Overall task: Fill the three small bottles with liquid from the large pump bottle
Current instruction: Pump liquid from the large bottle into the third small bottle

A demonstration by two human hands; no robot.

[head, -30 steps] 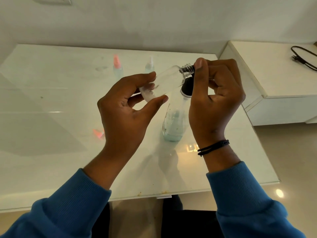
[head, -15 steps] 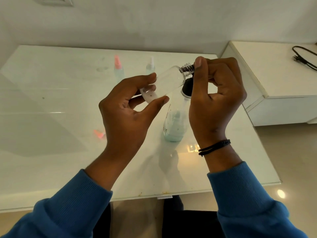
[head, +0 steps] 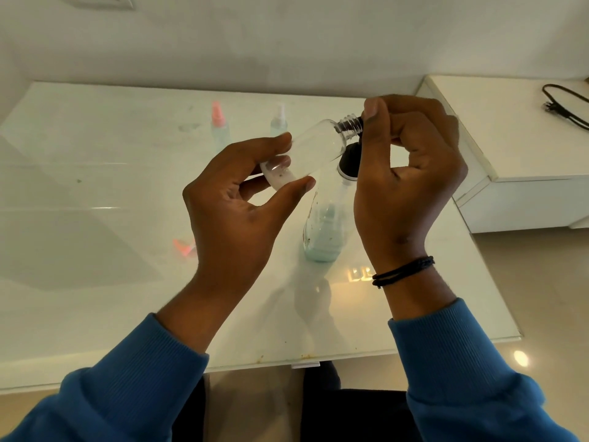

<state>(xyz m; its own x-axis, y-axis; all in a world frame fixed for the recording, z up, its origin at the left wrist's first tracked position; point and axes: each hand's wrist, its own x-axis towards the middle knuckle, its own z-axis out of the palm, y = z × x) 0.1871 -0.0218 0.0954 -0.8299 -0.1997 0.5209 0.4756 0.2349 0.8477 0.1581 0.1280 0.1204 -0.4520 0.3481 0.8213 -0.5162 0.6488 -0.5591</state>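
Observation:
My left hand [head: 236,202] grips a small clear bottle [head: 314,148] by its base, tilted so its threaded, uncapped neck points up and right. A little white liquid lies at its bottom. My right hand [head: 404,173] is closed over the black pump head of the large clear pump bottle [head: 325,228], which stands on the table with pale blue liquid low inside. The small bottle's mouth sits against the pump nozzle under my right fingers. Two more small bottles stand at the back: one with a pink cap [head: 219,129], one with a white cap [head: 279,121].
A loose pink cap [head: 185,245] lies on the white glass table [head: 95,298] to the left of my left hand. A lower white cabinet [head: 510,148] stands to the right with a black cable [head: 564,105] on it. The wall runs behind the table.
Almost nothing: both hands hold the same pose with the small bottle's mouth at the pump; the view has shifted very slightly.

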